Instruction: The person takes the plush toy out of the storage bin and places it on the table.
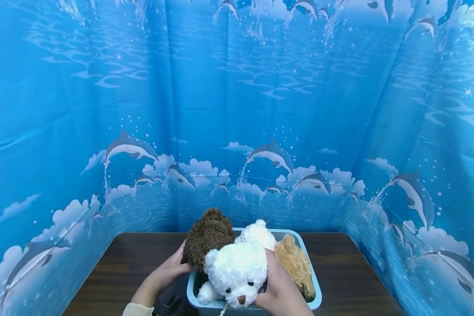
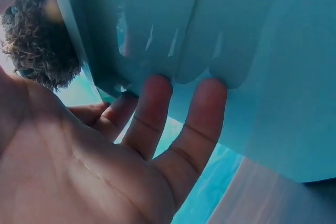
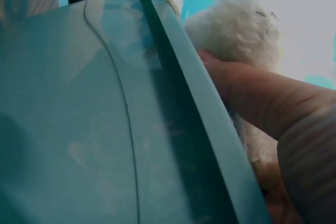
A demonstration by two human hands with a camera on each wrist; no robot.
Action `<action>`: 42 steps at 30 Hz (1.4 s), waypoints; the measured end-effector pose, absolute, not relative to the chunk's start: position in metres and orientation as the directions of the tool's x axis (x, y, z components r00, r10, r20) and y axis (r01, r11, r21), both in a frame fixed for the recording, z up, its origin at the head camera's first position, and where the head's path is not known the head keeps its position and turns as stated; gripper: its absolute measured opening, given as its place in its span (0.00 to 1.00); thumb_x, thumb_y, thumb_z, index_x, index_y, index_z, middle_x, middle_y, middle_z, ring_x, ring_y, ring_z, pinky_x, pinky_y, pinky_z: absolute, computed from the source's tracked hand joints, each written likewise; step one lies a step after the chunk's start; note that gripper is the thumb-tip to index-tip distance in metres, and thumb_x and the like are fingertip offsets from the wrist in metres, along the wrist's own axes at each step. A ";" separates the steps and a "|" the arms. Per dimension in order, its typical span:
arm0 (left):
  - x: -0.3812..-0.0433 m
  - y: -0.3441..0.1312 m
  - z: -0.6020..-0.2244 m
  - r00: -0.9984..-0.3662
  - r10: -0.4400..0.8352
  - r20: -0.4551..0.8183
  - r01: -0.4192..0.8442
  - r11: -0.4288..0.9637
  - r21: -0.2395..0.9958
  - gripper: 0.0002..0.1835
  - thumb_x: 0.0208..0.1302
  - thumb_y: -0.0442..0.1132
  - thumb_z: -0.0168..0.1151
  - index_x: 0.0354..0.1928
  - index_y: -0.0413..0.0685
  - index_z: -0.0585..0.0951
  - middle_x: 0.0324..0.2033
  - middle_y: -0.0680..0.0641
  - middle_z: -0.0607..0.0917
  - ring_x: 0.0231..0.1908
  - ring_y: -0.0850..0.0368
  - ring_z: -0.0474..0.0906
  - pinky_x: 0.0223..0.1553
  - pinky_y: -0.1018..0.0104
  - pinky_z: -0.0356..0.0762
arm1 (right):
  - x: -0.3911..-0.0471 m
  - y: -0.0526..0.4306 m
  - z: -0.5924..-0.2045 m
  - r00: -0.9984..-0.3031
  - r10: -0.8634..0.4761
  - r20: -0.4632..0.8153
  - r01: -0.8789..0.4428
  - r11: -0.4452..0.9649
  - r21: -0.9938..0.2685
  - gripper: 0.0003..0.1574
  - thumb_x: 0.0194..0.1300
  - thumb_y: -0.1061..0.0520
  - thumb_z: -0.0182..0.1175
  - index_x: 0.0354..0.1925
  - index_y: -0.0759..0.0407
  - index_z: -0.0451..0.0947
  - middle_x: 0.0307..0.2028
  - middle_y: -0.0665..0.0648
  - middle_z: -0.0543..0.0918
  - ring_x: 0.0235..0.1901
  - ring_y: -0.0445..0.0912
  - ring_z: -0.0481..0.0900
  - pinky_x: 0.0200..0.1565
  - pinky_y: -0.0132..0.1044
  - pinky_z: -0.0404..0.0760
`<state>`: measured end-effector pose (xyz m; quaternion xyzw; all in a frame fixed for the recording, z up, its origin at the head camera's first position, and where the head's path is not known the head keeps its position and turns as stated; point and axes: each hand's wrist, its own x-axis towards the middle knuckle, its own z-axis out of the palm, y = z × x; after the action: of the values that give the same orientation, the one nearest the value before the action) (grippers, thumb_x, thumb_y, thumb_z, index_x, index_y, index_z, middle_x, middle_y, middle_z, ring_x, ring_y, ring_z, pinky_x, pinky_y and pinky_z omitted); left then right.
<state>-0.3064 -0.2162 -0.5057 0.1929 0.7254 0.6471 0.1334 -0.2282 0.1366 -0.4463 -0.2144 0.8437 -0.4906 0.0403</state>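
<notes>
As the white bear (image 1: pixel 235 268) faces me from the front of the tub (image 2: pixel 283 77), I make out dark eyes, a brown nose and a round ear. Its fleece is nubbly, the neighbouring brown plush toy (image 1: pixel 209 237) and tan plush toy (image 1: pixel 294 263) shaggier, the tub smooth blue plastic. The bear sits between my two hands: my right hand (image 1: pixel 280 285) grips it, thumb against its head; my left hand (image 1: pixel 166 274) is loosely spread, fingertips (image 2: pixel 210 98) touching the tub's outer wall.
</notes>
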 end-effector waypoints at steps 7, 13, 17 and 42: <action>-0.306 -0.215 -0.509 -0.892 0.448 0.067 0.113 0.077 0.991 0.61 0.73 0.42 0.64 0.87 0.46 0.27 0.87 0.34 0.27 0.84 0.26 0.21 0.79 0.21 0.31 | -0.228 0.137 -0.446 -0.911 -0.390 0.135 -0.299 0.398 -0.867 0.64 0.60 0.34 0.80 0.80 0.46 0.54 0.68 0.55 0.77 0.65 0.51 0.80 0.57 0.48 0.85; -0.309 -0.212 -0.510 -0.906 0.420 0.041 0.088 0.094 0.992 0.60 0.73 0.45 0.63 0.88 0.50 0.28 0.87 0.36 0.28 0.85 0.28 0.24 0.79 0.20 0.33 | -0.230 0.141 -0.445 -0.932 -0.342 0.120 -0.233 0.311 -0.921 0.63 0.57 0.42 0.84 0.78 0.51 0.57 0.69 0.60 0.78 0.64 0.53 0.82 0.58 0.51 0.86; -0.311 -0.209 -0.512 -0.914 0.401 0.057 0.103 0.093 0.990 0.60 0.71 0.44 0.62 0.88 0.49 0.28 0.87 0.35 0.28 0.85 0.28 0.23 0.79 0.21 0.32 | -0.231 0.143 -0.445 -0.942 -0.321 0.096 -0.191 0.281 -0.940 0.65 0.56 0.43 0.85 0.78 0.51 0.56 0.69 0.60 0.77 0.64 0.53 0.82 0.59 0.54 0.86; -0.308 -0.207 -0.515 -0.930 0.365 0.035 0.065 0.070 0.995 0.60 0.76 0.47 0.62 0.87 0.49 0.25 0.86 0.32 0.27 0.85 0.26 0.24 0.80 0.23 0.34 | -0.214 0.135 -0.428 -0.952 -0.232 0.200 -0.216 0.048 -0.975 0.64 0.51 0.55 0.88 0.76 0.42 0.59 0.70 0.53 0.74 0.64 0.58 0.79 0.59 0.49 0.85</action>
<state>-0.3079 -0.2067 -0.5151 0.1488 0.7228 0.6654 0.1125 -0.2144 0.1347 -0.4284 -0.1550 0.7237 -0.6724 0.0058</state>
